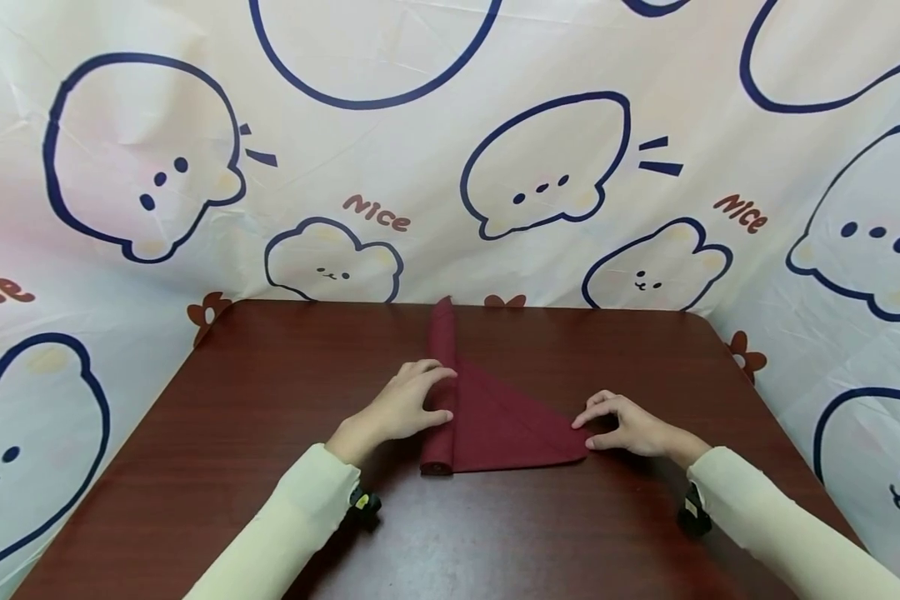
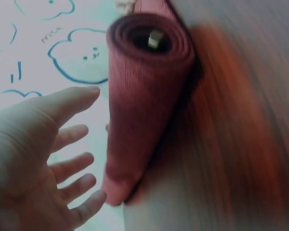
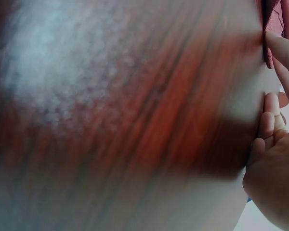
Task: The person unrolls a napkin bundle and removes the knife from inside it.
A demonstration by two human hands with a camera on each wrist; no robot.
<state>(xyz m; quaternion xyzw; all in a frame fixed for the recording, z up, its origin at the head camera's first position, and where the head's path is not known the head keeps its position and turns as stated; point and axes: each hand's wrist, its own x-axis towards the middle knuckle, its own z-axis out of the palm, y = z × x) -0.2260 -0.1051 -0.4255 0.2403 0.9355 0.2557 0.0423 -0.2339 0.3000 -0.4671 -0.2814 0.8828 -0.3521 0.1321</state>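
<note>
A dark red cloth lies on the table, its left part wound into a long roll (image 1: 441,333) and its right part flat as a triangular flap (image 1: 506,425). My left hand (image 1: 408,402) is at the left side of the roll, thumb and fingers spread apart. In the left wrist view, the layered end of the roll (image 2: 149,41) faces the camera, with that hand (image 2: 43,154) beside it. At the flap's right corner, my right hand (image 1: 633,425) has its thumb and forefinger tips at the cloth edge. The right wrist view shows a fingertip against the cloth (image 3: 274,24).
The brown wooden table (image 1: 270,392) has rounded far corners. A pale curtain (image 1: 435,158) with cartoon drawings hangs behind it and at both sides. Small dark devices (image 1: 363,507) sit at the wrists, below cream sleeves.
</note>
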